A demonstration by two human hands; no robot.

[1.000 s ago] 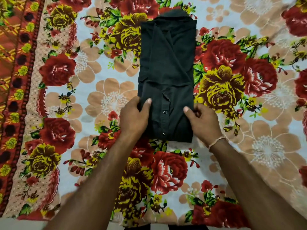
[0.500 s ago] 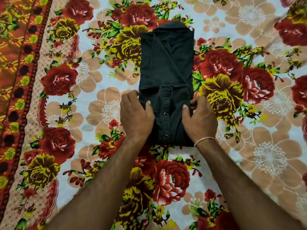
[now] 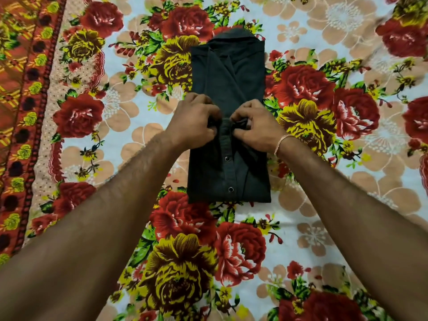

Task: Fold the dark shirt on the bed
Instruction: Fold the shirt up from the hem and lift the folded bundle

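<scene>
In the head view, the shirt (image 3: 228, 126) is laid flat on the bed (image 3: 324, 228), in the upper middle, already narrowed to a long strip with the collar at the far end. The left hand (image 3: 193, 122) and the right hand (image 3: 253, 126) are placed close together on its middle, over the button line. Both are curled and the cloth there is pinched between the fingers, probably so that the edge is gripped for the next fold.
</scene>
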